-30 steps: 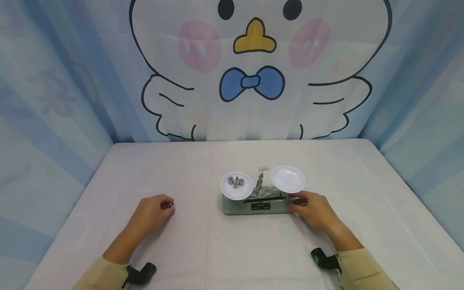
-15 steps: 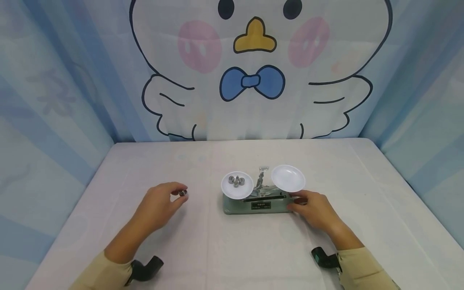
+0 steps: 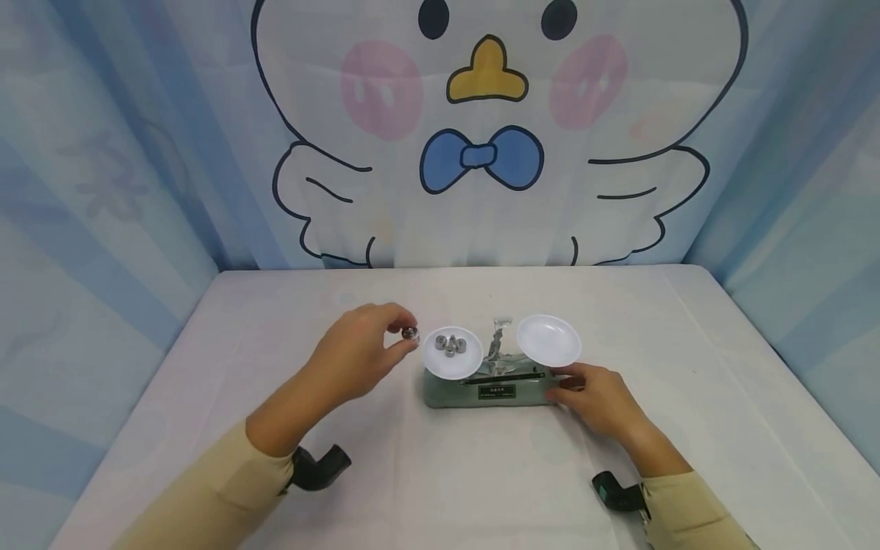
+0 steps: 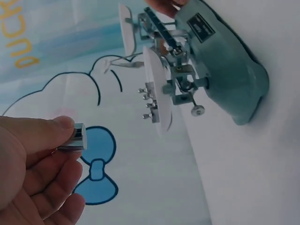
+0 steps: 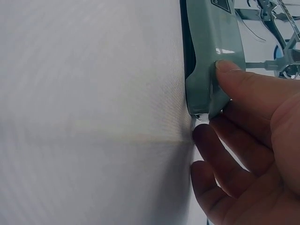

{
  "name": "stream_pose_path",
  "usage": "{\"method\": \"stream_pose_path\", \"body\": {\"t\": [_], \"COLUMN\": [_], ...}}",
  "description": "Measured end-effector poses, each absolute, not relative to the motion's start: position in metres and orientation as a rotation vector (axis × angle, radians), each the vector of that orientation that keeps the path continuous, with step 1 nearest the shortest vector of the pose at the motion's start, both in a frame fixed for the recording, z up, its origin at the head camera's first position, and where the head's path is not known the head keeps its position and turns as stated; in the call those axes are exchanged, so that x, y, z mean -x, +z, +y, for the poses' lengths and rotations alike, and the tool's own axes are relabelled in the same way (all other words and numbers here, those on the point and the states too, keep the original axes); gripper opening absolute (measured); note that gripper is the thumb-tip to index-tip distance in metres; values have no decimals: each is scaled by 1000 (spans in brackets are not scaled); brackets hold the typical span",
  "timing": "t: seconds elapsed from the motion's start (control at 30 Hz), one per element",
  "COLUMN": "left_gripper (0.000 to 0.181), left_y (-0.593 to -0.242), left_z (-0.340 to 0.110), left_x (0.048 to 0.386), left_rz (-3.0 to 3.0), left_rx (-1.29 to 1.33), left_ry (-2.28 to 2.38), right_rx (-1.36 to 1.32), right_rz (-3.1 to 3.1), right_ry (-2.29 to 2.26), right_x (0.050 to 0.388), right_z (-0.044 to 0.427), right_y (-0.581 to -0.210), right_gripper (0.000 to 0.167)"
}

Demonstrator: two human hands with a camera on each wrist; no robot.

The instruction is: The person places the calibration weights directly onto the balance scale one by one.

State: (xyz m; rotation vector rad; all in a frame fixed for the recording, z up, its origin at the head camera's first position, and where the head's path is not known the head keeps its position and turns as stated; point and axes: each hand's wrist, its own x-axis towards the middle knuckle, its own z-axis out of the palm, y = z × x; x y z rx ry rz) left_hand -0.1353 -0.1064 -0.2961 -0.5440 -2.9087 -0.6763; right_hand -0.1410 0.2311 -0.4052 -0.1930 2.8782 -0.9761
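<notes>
A green pan balance (image 3: pixel 450 394) stands on the table with two white pans. Several small metal weights (image 4: pixel 152 105) with knobs sit on its left pan (image 3: pixel 453 373); the right pan (image 3: pixel 548 340) bears nothing and sits a little higher in the head view. Between thumb and fingertips, my left hand (image 3: pixel 354 355) pinches one shiny cylindrical metal weight (image 4: pixel 77 138), just left of the left pan and apart from it. My right hand (image 3: pixel 600 399) grips the right end of the balance's base, thumb on the front face and fingers behind, partly hidden.
White cloth covers the table (image 3: pixel 481 473). A blue curtain with a cartoon duck (image 3: pixel 481 156) hangs behind its far edge, and curtains close off both sides. The balance's upright pointer (image 3: pixel 496 336) rises between the pans.
My left hand has moved right and away from me, carrying the pinched weight from the left of the table up beside the left pan. The right hand and balance have stayed put.
</notes>
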Motion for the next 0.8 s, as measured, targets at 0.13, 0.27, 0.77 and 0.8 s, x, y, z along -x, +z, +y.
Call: {"method": "stream_pose_path", "body": {"t": [0.13,0.27,0.77,0.8], "left_gripper": [25,26,22,22], "left_y": [-289,-289,-285,-285], "left_z": [-91,-80,-46,-43], "left_x": [142,146,164,165], "left_rz": [-2927,-2946,-2875,-2881], "left_rx": [600,632,788,793], "left_ry": [-692,-708,-740,-750], "right_rx": [193,199,203,202], "right_rz": [2878,2883,2892,2891], "right_ry": [-984,-982,-965,-964], "right_x": [141,141,141,141], "right_z": [231,232,232,232], "right_y": [-405,-406,-407,-407], "right_gripper": [45,44,45,45]}}
